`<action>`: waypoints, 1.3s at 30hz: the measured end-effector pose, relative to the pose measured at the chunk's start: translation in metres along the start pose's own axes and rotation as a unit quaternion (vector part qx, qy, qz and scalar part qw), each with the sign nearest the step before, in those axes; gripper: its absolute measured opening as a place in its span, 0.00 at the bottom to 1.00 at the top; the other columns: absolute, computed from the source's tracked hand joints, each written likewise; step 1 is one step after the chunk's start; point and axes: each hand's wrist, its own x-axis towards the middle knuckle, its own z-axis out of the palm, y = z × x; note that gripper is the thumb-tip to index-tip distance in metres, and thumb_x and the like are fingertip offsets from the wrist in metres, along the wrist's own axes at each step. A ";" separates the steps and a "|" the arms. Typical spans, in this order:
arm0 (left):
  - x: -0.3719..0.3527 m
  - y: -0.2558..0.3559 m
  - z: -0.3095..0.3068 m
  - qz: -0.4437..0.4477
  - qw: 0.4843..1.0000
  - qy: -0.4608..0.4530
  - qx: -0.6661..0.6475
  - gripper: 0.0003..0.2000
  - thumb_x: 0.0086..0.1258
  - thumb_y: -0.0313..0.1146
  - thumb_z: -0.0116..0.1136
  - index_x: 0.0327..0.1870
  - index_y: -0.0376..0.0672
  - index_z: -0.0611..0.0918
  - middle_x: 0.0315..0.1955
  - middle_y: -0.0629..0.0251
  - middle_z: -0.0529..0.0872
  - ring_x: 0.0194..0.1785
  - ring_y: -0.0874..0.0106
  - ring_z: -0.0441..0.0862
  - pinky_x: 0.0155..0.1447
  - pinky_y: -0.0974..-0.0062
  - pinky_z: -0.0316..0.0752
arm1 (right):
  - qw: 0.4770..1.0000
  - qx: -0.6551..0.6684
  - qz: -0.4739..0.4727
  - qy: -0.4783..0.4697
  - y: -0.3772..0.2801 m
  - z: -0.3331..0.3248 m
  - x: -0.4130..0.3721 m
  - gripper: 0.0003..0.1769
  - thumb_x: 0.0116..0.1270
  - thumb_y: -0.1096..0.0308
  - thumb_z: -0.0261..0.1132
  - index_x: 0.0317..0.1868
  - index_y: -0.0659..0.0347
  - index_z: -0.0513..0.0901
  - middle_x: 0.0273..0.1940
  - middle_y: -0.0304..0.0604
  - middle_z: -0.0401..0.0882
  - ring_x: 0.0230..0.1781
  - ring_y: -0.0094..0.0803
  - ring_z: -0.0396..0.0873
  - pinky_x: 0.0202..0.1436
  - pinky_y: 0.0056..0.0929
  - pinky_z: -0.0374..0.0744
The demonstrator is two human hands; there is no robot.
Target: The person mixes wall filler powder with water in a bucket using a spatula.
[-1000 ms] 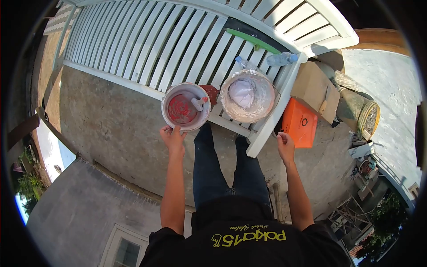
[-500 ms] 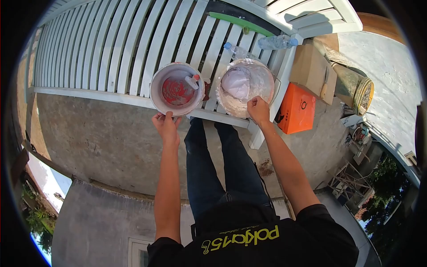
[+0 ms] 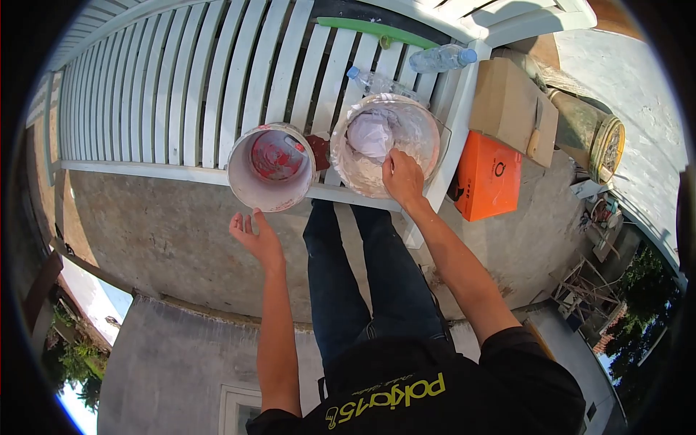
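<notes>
Two buckets stand on a white slatted gate (image 3: 181, 94) that lies flat. The left bucket (image 3: 268, 196) is white with red paint and a brush handle inside. My left hand (image 3: 254, 235) hovers just below it, fingers spread, not touching. The right bucket (image 3: 420, 130) holds white paste or paint. My right hand (image 3: 402, 177) rests on its near rim, fingers curled over the edge and reaching inside.
An orange box (image 3: 489, 181) and a cardboard box (image 3: 511, 105) sit to the right of the gate. Two plastic water bottles (image 3: 438, 58) and a green tool (image 3: 377, 32) lie on the slats behind the buckets. A round tin (image 3: 605, 148) stands far right. Bare concrete floor lies below.
My left hand has let go of the red-paint bucket and dropped below it, opening. My right hand came from beside the gate onto the white bucket's rim.
</notes>
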 end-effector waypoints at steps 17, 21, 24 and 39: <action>-0.032 -0.027 0.058 0.351 0.824 -0.143 0.421 0.18 0.74 0.31 0.58 0.64 0.49 0.81 0.57 0.67 0.83 0.63 0.63 0.75 0.67 0.49 0.57 | 0.960 0.177 -0.202 0.076 0.000 -0.059 -0.007 0.09 0.61 0.80 0.67 0.41 0.66 0.80 0.43 0.50 0.83 0.48 0.46 0.81 0.54 0.40 0.77; -0.034 -0.025 0.058 0.358 0.833 -0.167 0.387 0.17 0.73 0.28 0.57 0.62 0.49 0.83 0.54 0.70 0.85 0.60 0.64 0.76 0.66 0.53 0.58 | 0.962 0.199 -0.167 0.082 -0.003 -0.071 -0.026 0.07 0.61 0.82 0.66 0.41 0.68 0.80 0.45 0.53 0.84 0.48 0.48 0.83 0.54 0.38 0.80; -0.039 -0.022 0.057 0.380 0.830 -0.189 0.364 0.16 0.73 0.27 0.56 0.60 0.47 0.83 0.52 0.67 0.85 0.59 0.63 0.77 0.66 0.57 0.60 | 0.959 0.220 -0.156 0.084 -0.010 -0.081 -0.036 0.07 0.62 0.83 0.66 0.40 0.69 0.79 0.45 0.55 0.85 0.47 0.48 0.84 0.52 0.36 0.81; -0.059 0.106 0.066 0.459 0.810 -0.326 0.164 0.17 0.65 0.19 0.63 0.55 0.43 0.85 0.62 0.61 0.79 0.53 0.60 0.77 0.56 0.64 0.76 | 0.937 0.196 -0.287 0.023 -0.035 -0.130 -0.034 0.09 0.55 0.84 0.65 0.37 0.70 0.77 0.43 0.52 0.84 0.49 0.46 0.86 0.61 0.40 0.83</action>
